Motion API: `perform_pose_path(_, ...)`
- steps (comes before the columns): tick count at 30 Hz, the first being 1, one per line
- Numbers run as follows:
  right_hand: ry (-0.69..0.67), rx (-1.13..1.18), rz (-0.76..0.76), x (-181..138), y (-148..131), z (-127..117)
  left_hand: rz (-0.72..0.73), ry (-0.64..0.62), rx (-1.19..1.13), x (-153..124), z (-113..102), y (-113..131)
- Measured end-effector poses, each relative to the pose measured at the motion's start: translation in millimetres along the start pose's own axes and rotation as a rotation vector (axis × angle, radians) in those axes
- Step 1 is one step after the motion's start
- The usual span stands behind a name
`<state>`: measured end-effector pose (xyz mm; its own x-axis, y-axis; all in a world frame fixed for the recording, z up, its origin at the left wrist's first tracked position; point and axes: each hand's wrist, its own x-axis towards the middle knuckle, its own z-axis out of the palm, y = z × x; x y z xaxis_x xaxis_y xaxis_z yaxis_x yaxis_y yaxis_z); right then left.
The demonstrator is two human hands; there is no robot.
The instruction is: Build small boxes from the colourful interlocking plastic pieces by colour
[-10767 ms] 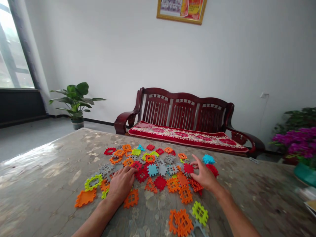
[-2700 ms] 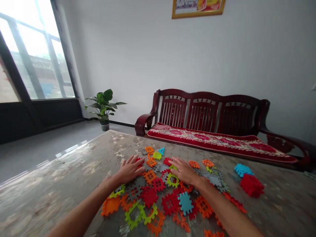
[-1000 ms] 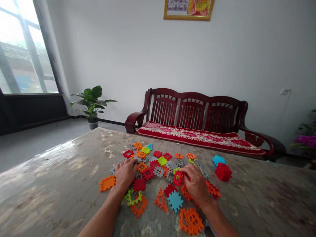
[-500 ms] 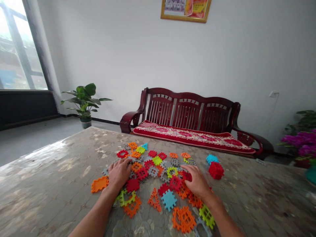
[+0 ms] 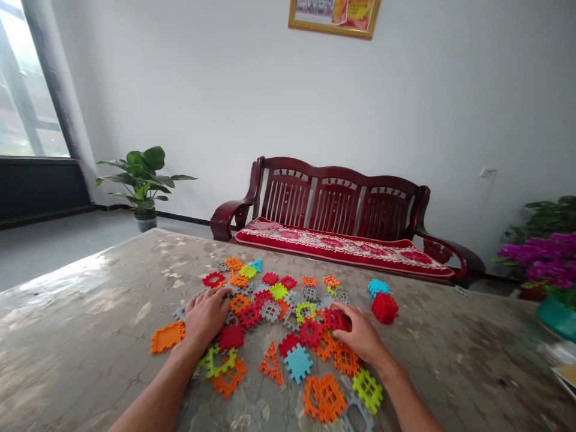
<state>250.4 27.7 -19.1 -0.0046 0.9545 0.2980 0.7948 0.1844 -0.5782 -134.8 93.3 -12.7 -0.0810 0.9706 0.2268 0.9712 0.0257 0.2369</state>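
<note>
Many flat plastic interlocking blocks with notched edges lie in a loose spread on the table (image 5: 112, 324). My left hand (image 5: 207, 313) rests palm down at the left side of the spread, its fingers loosely extended over grey pieces. Beside it are an orange block (image 5: 167, 338) and a red block (image 5: 231, 338). At the right side, my right hand (image 5: 360, 332) has its thumb and fingers around the edge of a red window block (image 5: 335, 318). Orange window blocks (image 5: 346, 359) lie just below that hand. A light blue block (image 5: 298, 363) and an orange triangle (image 5: 272, 364) sit nearer me.
A red assembled cube (image 5: 384, 308) stands right of the spread, with blue blocks (image 5: 378, 287) behind it. Beyond the table is a wooden bench (image 5: 337, 204) with a red cover. A potted plant (image 5: 146, 180) stands left; purple flowers (image 5: 540, 258) are at right.
My right hand's thumb and fingers have closed around the red window block, which now shows more between them. My left hand stays in place. The whole view has shifted slightly.
</note>
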Motion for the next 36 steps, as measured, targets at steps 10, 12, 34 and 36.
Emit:
perform_pose_path(10,0.388,0.166,0.134,20.1,50.0,-52.1,0.033,0.013,-0.005,3.5,6.7,-5.4)
perform_pose_path(12,0.425,0.124,0.162,19.7,66.0,-66.3,0.038,0.015,-0.003,4.1,7.7,-6.2)
perform_pose_path(34,0.489,0.076,0.283,13.5,114.8,-68.6,0.025,-0.005,-0.002,5.6,9.9,-7.5)
perform_pose_path(36,0.502,-0.025,0.37,12.4,105.8,-66.5,0.025,-0.006,0.003,5.3,9.3,-7.3)
